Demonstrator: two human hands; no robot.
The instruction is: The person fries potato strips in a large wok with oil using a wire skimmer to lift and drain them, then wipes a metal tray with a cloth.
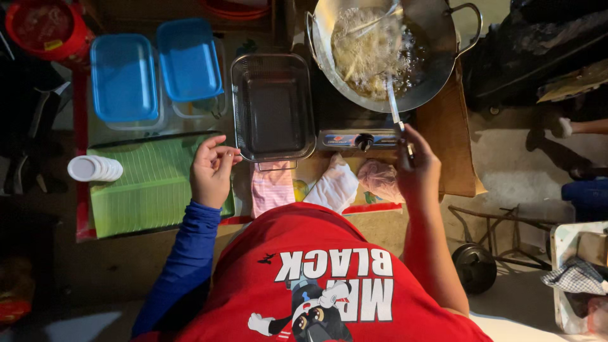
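Note:
My right hand (417, 170) grips the long metal handle of a skimmer (394, 104) that reaches into a large steel wok (437, 38), where pale strips fry in bubbling oil (373, 54). The wok sits on a small gas stove (358, 139). My left hand (212, 170) hovers loosely curled and holds nothing, above the edge of a green lined tray (152, 187), just left of a rectangular wire-mesh basket (272, 107). A blue sleeve covers my left arm; my right forearm is bare.
Two blue-lidded plastic boxes (152, 73) stand at the back left beside a red bucket (41, 28). A stack of white lids (95, 168) lies left of the tray. Plastic bags (354, 180) and a pink cloth (272, 190) lie before the stove. A folding stand (494, 234) stands right.

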